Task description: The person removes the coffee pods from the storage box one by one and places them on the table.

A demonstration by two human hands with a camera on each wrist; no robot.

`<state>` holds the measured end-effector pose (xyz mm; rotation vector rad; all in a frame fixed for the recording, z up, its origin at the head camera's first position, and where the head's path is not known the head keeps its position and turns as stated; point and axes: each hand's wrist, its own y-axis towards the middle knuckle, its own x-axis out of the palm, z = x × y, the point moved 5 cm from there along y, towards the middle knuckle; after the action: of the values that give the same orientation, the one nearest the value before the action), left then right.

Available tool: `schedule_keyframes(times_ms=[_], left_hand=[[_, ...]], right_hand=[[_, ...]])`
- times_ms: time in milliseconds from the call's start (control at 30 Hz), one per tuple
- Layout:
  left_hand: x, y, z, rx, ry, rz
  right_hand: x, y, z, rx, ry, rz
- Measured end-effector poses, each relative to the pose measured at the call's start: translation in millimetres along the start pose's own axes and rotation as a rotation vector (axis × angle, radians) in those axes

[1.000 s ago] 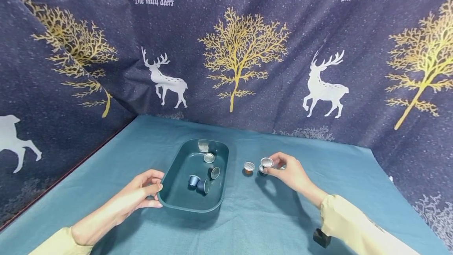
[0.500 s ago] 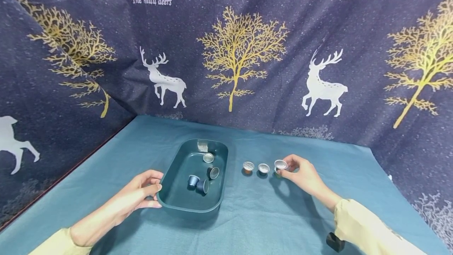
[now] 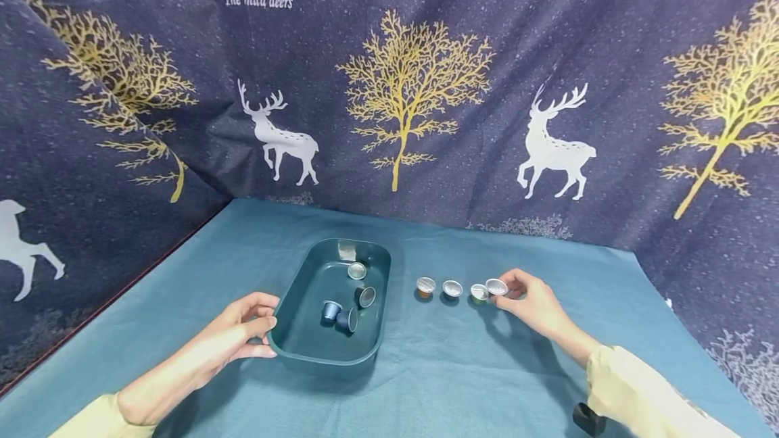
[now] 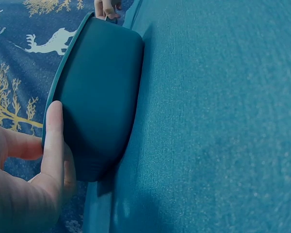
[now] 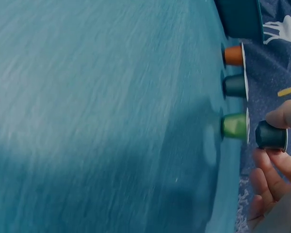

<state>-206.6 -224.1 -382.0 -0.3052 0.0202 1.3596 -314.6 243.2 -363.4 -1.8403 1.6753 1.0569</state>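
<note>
My right hand [image 3: 531,303] pinches a dark coffee capsule [image 5: 271,135] between thumb and fingers, its silver lid facing up, a little above the table. Just left of it a green capsule [image 5: 234,125] stands on the cloth. Further left in the same row stand a dark teal capsule [image 3: 452,290] and an orange capsule [image 3: 425,287], both lid up. My left hand [image 3: 246,326] grips the left rim of a dark green tray [image 3: 322,359]. Inside the tray lie a light blue capsule [image 3: 331,311], a dark blue capsule [image 3: 347,320], a black capsule [image 3: 365,297] and a silver-lidded capsule [image 3: 356,271].
A blue-green cloth [image 3: 438,377] covers the table. Behind it hangs a dark blue curtain [image 3: 365,86] with deer and trees. A small black object [image 3: 588,419] sits below the right sleeve [image 3: 639,391].
My right hand has moved right with the dark capsule, from above the teal capsule past the green one, and sits slightly lower. The left hand and tray stay put.
</note>
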Motion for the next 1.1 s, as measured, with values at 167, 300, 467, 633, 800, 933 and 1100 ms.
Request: schedule_keyframes(times_ms=[167, 300, 467, 633, 800, 933, 1100], left_hand=[[0.0, -0.1, 0.2, 0.002, 0.003, -0.002], [-0.1, -0.4, 0.4, -0.002, 0.004, 0.002], [0.1, 0.1, 0.8, -0.003, 0.004, -0.001], [-0.2, 0.1, 0.2, -0.007, 0.0, -0.001], [0.0, -0.3, -0.3, -0.004, -0.004, 0.002], [0.7, -0.1, 0.2, 0.002, -0.009, 0.005], [0.9, -0.3, 0.7, 0.012, -0.014, 0.004]], right_hand=[[-2.6, -0.1, 10.2, 0.018, 0.002, -0.002], [-2.9, -0.3, 16.7, 0.033, 0.025, -0.02], [-2.6, 0.0, 23.8, 0.048, 0.027, -0.032], [-0.9, 0.7, 30.4, 0.046, 0.006, -0.039], [1.7, 0.6, 35.0, 0.041, -0.008, -0.05], [3.2, 0.0, 36.2, 0.043, -0.003, -0.056], [3.1, 0.1, 35.7, 0.041, 0.003, -0.052]])
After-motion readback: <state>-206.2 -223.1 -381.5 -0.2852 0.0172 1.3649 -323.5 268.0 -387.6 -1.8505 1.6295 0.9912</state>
